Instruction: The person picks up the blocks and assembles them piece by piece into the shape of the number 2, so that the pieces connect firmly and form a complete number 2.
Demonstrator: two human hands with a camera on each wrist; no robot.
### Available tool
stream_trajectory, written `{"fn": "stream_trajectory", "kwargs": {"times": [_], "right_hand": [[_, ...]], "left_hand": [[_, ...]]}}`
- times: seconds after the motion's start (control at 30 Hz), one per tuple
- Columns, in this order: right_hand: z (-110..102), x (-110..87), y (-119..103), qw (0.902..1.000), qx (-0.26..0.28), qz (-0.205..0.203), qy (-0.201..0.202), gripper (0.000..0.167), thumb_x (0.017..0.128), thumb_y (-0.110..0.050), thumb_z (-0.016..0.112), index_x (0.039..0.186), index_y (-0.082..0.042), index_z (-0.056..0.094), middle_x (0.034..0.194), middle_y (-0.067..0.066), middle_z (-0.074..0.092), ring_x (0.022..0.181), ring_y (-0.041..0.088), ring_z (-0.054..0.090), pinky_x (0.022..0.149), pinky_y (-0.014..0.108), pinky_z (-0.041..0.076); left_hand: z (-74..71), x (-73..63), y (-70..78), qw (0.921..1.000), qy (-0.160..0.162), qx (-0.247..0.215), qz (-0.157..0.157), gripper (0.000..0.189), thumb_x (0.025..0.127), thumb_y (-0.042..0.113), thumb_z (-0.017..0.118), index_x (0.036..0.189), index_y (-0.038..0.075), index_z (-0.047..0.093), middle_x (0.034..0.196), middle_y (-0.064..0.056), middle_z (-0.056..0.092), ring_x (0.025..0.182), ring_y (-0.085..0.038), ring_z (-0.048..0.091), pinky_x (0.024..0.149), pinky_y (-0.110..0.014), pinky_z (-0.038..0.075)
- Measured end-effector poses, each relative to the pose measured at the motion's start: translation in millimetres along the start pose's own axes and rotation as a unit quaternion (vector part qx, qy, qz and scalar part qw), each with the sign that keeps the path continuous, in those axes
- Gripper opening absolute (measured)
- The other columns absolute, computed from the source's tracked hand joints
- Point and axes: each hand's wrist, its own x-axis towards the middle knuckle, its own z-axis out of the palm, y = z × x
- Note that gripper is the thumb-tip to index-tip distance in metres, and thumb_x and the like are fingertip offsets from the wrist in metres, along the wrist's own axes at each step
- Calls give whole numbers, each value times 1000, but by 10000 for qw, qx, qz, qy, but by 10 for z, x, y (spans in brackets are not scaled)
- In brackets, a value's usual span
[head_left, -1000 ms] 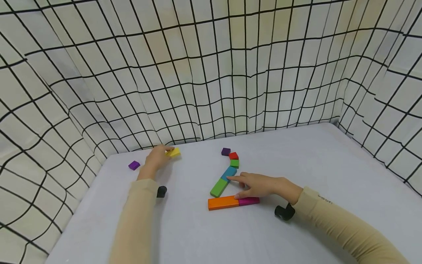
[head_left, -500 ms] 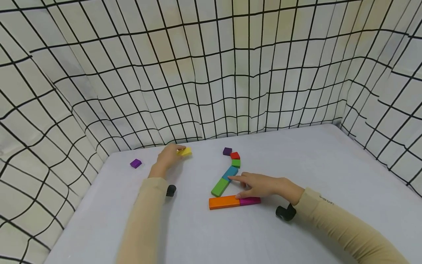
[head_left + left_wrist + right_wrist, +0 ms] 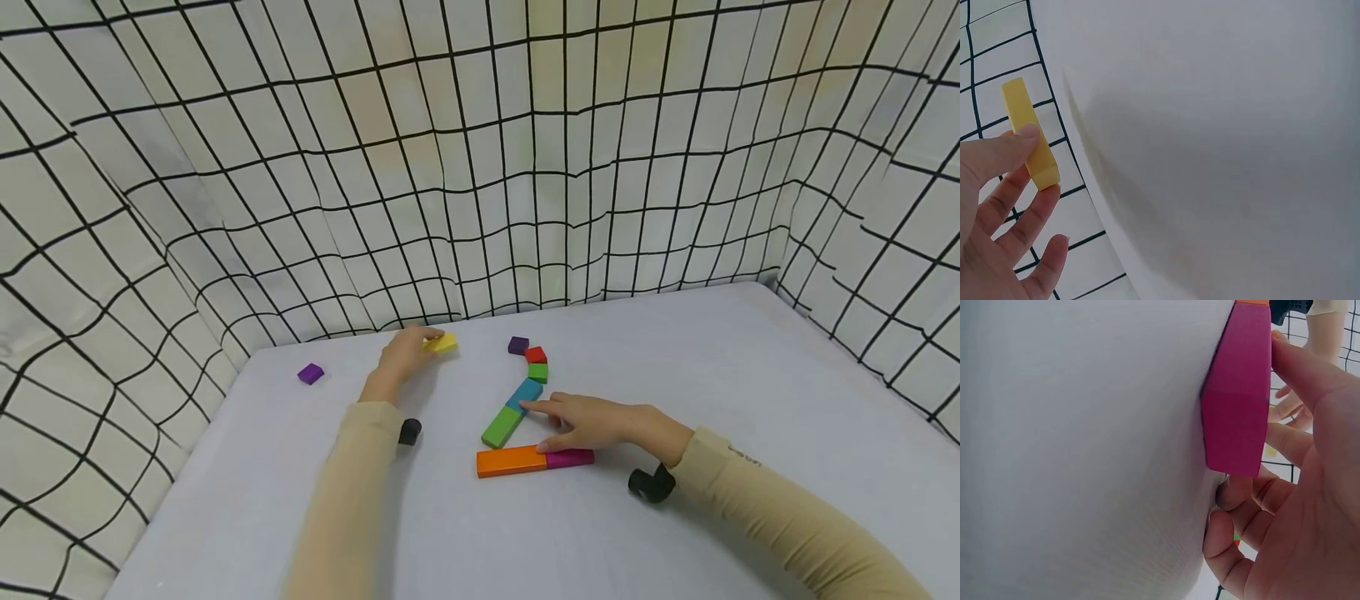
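My left hand (image 3: 405, 354) pinches a yellow block (image 3: 1025, 128) between thumb and fingers, over the far left of the table. In the left wrist view the thumb lies across its face. My right hand (image 3: 592, 419) rests around the middle of a row of blocks. Its index finger reaches to the blue block (image 3: 523, 394), and its thumb touches the orange block (image 3: 510, 461) near the magenta block (image 3: 1238, 394). A long green block (image 3: 501, 427) joins the blue one end to end. Beyond it curve a small green block (image 3: 537, 372), a red block (image 3: 536, 355) and a dark purple block (image 3: 518, 345).
Away to the left lies a purple block (image 3: 311, 373) by itself. A white cloth covers the table (image 3: 697, 358). Black grid netting (image 3: 487, 167) rises along the back and both sides, close behind the left hand. A dark wrist camera (image 3: 651, 483) sits under the right wrist.
My left hand has moved right with the yellow block, toward the curved row. The right hand stays in place, and the other blocks keep their arrangement.
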Motion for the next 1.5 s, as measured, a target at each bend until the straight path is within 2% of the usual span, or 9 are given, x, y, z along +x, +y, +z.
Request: {"fn": "stream_trajectory", "kwargs": {"times": [0.4,0.73,1.1,1.27,1.5], "right_hand": [[-9,1,3,10000,-1,9,13,73,96,-43,71,158,-21,42,99,-2,51,94,15,51,76,33,47],[9,5,11,10000,-7,46,-14,72,96,-43,71,158,-22,41,99,-2,50,94,15,51,75,32,47],[6,10,13,10000,-32,17,4,72,96,-42,71,158,-22,42,99,-2,51,94,15,51,76,32,48],[5,8,10,10000,-73,-45,0,72,96,-43,71,158,-22,41,100,-2,50,96,15,50,78,32,48],[4,5,6,9999,-103,33,-3,72,96,-44,70,159,-24,41,102,-3,50,97,15,50,81,32,49]], "left_hand": [[81,79,222,9998,-82,-94,129,43,96,-1,66,139,4,63,141,-20,57,136,-39,48,111,-56,38],[159,144,279,9993,-213,-294,-93,45,95,0,65,139,8,64,143,-16,56,137,-38,47,112,-58,35],[236,186,441,9983,-347,-411,-230,42,96,2,65,137,11,67,145,-12,57,138,-35,46,114,-58,32],[259,196,458,9976,-420,-479,-265,42,94,3,68,135,11,69,144,-11,58,138,-35,46,114,-59,30],[297,246,493,9983,-450,-337,-123,41,94,5,70,134,11,69,143,-11,59,136,-34,49,112,-53,36]]}}
